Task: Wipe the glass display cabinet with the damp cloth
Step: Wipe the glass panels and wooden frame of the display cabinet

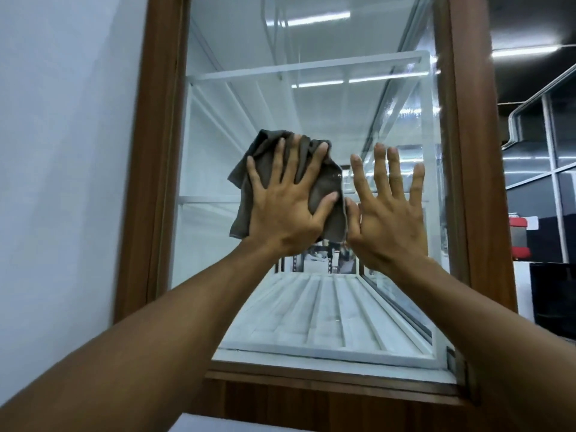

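A tall glass display cabinet [156, 151] with a brown wooden frame fills the middle of the view, standing beside a pale wall [62, 151] on the left. Through its front glass pane [311, 104] white framed shelves [311, 310] show at several levels, and ceiling lights are reflected in the glass. To the far right are dark glass partitions and a red object [519, 235] too blurred to name.

Both bare forearms reach up and forward from the lower corners of the view, converging on the middle of the pane, palms toward the glass and backs of the hands toward the camera.

The left hand [286, 210] lies flat on a dark grey-brown cloth [325, 182], pressing it against the glass at mid-height, just left of centre. Its fingers [294, 160] are straight and spread wide, the thumb stretched out to the right across the cloth. The cloth is crumpled, its corners sticking out above the fingertips and hanging below on the left side of the hand.

The right hand [389, 219] is held up flat just beside it, to the right, fingers [394, 169] straight and spread, pointing upward. Its thumb lies against the cloth's right edge. Whether its palm touches the glass cannot be told.
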Tool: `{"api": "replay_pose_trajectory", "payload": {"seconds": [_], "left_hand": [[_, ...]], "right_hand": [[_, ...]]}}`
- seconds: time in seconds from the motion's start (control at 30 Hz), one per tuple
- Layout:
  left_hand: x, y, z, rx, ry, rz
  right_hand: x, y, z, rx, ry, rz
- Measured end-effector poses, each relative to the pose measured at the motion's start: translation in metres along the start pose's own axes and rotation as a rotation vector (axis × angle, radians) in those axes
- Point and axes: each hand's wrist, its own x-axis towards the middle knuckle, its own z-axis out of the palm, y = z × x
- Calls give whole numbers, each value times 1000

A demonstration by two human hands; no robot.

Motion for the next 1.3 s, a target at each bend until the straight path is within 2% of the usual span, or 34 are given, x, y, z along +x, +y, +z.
{"api": "replay_pose_trajectory", "payload": {"seconds": [0.1, 0.3, 0.53, 0.6, 0.7, 0.73, 0.8, 0.87, 0.93, 1.0, 1.07, 1.2, 1.27, 1.3], "left_hand": [[-16, -24, -3, 33, -2, 113], [-7, -43, -6, 1, 16, -22], [-50, -55, -5, 9, 21, 27], [-46, -63, -8, 4, 31, -52], [-7, -47, -8, -42, 52, -345], [2, -34, -5, -46, 50, -386], [-5, -7, 0, -26, 56, -295], [-41, 13, 6, 19, 37, -59], [-86, 13, 8, 58, -14, 156], [-112, -9, 7, 70, -31, 247], [-107, -37, 3, 70, -15, 151], [-48, -49, -4, 10, 19, -234], [-35, -30, -3, -18, 14, -303], [-39, -20, -1, -10, 18, -271]], "right_hand": [[0, 1, -2, 10, -20, -7], [0, 1, 0, 7, -10, -17], [2, 36, -11, -58, -13, -170], [1, 34, -9, -33, -29, -152], [1, 32, -9, -18, -37, -134], [0, 32, -9, -11, -36, -129], [-5, 31, -8, 10, -27, -108], [-13, 27, -4, 17, -4, -90], [-20, 23, -3, 21, 3, -84], [-28, 21, -4, 28, -24, -71], [-40, 16, -2, 1, -46, -80], [-50, 12, 3, -26, -49, -98], [-48, 13, 3, -32, -44, -101], [-47, 14, 3, -33, -41, -102]]}}
